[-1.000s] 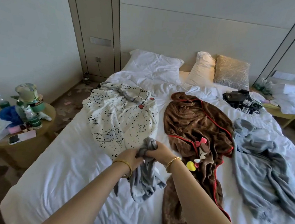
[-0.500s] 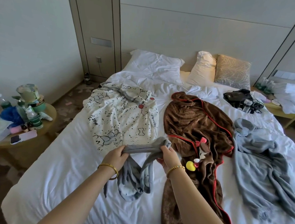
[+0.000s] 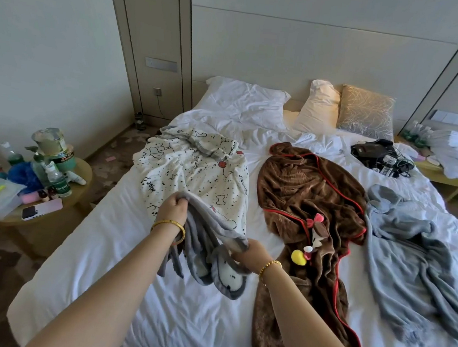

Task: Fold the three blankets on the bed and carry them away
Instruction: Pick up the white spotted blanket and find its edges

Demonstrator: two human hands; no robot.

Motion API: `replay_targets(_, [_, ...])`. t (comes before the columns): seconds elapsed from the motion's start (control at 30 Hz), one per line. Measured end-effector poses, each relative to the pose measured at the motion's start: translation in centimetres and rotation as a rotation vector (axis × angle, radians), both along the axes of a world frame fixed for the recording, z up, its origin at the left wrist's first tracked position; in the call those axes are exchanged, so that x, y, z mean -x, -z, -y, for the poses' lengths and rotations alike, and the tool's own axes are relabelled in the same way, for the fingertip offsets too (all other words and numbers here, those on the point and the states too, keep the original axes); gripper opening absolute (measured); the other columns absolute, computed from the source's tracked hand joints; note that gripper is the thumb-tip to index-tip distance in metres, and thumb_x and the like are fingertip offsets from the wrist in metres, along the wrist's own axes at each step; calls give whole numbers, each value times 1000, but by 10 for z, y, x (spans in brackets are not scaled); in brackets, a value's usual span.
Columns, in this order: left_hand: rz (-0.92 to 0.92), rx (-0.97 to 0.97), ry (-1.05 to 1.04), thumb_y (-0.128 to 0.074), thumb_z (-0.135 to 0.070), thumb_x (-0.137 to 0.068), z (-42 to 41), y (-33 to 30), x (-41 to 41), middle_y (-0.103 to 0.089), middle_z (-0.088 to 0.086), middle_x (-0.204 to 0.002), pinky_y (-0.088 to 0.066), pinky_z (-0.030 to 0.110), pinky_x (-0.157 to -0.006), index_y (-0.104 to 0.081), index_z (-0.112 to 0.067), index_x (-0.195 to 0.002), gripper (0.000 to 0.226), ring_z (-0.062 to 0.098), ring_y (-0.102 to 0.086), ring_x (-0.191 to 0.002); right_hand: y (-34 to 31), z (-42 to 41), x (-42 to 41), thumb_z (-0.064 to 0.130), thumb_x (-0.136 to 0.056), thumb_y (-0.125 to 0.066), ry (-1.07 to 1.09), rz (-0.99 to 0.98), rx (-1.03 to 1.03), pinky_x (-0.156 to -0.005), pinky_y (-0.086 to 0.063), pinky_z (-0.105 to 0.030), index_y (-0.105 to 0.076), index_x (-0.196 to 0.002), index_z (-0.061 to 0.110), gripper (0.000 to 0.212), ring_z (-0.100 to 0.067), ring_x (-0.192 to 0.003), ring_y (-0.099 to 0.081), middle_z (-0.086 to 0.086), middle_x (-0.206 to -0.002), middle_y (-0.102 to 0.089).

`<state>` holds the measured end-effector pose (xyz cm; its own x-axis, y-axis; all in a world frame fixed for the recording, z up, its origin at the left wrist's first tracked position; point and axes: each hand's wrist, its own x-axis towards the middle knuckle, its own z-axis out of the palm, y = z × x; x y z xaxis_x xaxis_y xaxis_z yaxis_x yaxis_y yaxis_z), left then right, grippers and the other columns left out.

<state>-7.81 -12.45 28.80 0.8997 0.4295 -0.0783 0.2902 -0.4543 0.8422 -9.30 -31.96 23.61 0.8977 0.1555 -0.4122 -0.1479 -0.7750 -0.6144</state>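
**Three blankets, all unfolded on the bed**

The white cartoon-print blanket lies rumpled at left, its grey-backed near edge lifted. The brown red-trimmed blanket sprawls mid-bed. The grey blanket lies crumpled at right.

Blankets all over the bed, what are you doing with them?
A person is starting to fold. The left hand and right hand both grip the near edge of the white cartoon blanket, lifting it off the bed. The brown blanket and the grey blanket lie crumpled beside it, not yet folded.
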Motion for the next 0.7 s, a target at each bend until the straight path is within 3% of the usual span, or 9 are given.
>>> replay_targets(0.03, [-7,-4,-4,-37,-19,-95,-4,0,0,-51,0,-72,-36,27,-60,-59,-17,-100,23,21,-48,-68,1,1,-1,18,-88,-52,-37,33,114,-75,-45,-30,-60,-87,10,12,-23,-85,-57,-11,-93,-66])
replay_targets(0.13, [-24,-51,0,-36,-18,-95,-13,6,2,-52,1,-81,-37,30,-67,-54,-20,-94,18,24,-49,-76,5,6,-5,11,-89,-41,-16,79,253,-69,-37,-28,-44,-65,19,25,-25,-84,-57,-1,-74,-56])
replay_targets(0.27, [-6,-40,-103,-36,-20,-96,-18,14,2,-59,8,-94,-38,31,-69,-59,-15,-103,25,26,-52,-82,-1,13,-7,11,-82,-40,83,248,433,-78,-24,-34,-49,-82,25,16,-22,-92,-58,1,-93,-64])
replay_targets(0.33, [5,-17,-179,-36,-18,-95,-22,13,0,-62,15,-103,-39,32,-71,-59,-10,-106,27,28,-52,-84,-4,22,-8,12,-83,-42,133,283,460,-80,-26,-34,-52,-92,23,17,-22,-96,-58,0,-96,-65])
replay_targets(0.47, [15,-9,-248,-36,-17,-95,-32,10,-6,-61,20,-111,-37,34,-74,-58,-7,-110,28,35,-55,-98,-2,43,-5,11,-86,-42,195,148,524,-100,-36,-39,-58,-105,15,25,-25,-106,-58,-5,-108,-65])
replay_targets(0.6, [-25,7,-286,-35,-17,-97,-33,12,-7,-57,20,-122,-42,41,-87,-54,-5,-121,33,38,-52,-111,5,56,3,17,-89,-42,214,115,585,-98,-36,-34,-62,-103,16,25,-23,-107,-56,-4,-108,-65])
replay_targets(0.7, [-50,23,-321,-34,-17,-97,-35,18,-4,-56,22,-124,-41,45,-92,-53,-4,-123,34,40,-51,-113,13,66,12,36,-94,-36,183,127,714,-97,-35,-34,-62,-114,19,37,-25,-120,-44,-5,-124,-52])
